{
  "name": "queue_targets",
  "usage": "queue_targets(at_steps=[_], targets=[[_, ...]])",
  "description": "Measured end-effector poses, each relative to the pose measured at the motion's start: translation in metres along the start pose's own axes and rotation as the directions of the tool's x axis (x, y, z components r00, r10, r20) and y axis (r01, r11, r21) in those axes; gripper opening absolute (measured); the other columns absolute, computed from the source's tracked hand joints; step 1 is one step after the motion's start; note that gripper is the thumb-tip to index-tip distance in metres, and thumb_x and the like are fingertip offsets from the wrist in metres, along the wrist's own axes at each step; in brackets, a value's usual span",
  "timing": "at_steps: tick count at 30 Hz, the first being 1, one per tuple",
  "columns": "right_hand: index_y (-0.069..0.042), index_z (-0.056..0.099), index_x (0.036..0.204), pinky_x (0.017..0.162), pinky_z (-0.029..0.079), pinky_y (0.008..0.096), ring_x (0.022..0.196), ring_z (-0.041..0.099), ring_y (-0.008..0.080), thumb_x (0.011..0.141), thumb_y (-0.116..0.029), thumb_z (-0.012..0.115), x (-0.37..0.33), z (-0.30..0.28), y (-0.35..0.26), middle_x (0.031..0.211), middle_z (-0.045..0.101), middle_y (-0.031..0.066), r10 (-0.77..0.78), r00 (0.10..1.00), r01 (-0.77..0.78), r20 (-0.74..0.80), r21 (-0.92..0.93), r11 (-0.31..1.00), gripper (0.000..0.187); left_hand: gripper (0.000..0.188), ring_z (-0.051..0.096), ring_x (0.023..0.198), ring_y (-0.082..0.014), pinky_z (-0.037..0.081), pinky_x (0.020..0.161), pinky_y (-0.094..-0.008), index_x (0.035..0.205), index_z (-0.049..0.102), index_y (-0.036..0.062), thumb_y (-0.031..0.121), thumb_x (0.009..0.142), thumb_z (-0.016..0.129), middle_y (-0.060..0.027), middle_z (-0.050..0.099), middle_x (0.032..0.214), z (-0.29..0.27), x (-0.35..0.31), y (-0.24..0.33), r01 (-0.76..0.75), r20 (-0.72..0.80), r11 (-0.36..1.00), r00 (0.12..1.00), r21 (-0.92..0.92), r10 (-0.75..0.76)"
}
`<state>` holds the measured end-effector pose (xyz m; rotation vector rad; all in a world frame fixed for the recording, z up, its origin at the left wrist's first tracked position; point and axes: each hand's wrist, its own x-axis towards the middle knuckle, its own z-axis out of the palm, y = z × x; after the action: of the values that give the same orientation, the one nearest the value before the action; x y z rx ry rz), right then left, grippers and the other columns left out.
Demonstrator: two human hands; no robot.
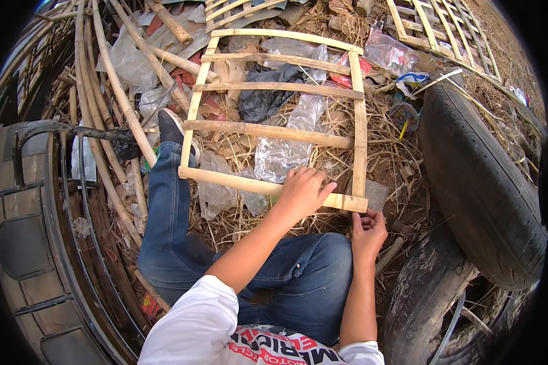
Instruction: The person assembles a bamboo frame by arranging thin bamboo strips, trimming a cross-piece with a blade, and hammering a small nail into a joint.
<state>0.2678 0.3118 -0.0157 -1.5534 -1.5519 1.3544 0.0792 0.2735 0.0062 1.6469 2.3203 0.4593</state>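
Five flat slats [278, 88] joined by two side rails [360, 121] make up the bamboo frame [268, 130], which lies above the littered ground [396, 158], between the loose poles [128, 112] and the upright tyre [487, 176]. Whether its near edge touches the ground cannot be told. It should prove light for its span and stiff along each strip, though likely to rack at the corner joints; the split bamboo looks smooth enough to slide a little, with edges that may splinter. The thick near slat [237, 182] seems the soundest hold, or both side rails together for lifting.

The left hand [304, 191] grasps that slat from above, right of its middle, knuckles up, its forearm [256, 243] slanting in from the lower left. The right hand [369, 230] is upright just below the near right corner, fingertips bunched; whether they pinch anything cannot be told.
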Motion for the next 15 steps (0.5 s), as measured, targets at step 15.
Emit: queue_targets(at_steps=[15], targets=[[0.006,0.059,0.098,0.050,0.046,0.0232,0.054,0.056,0.0075,0.074,-0.010,0.083,0.003,0.000,-0.005,0.063,0.064,0.0061,0.041,0.999,-0.040,0.014,-0.046,0.998,0.037,0.068,0.040,0.132,-0.0321,0.029,0.109,-0.0544,0.137,0.042,0.0063,0.019,0.076,0.068,-0.0155,0.048,0.135,-0.017,0.198,-0.083,-0.136,-0.155,0.948,0.970,0.289,0.187]])
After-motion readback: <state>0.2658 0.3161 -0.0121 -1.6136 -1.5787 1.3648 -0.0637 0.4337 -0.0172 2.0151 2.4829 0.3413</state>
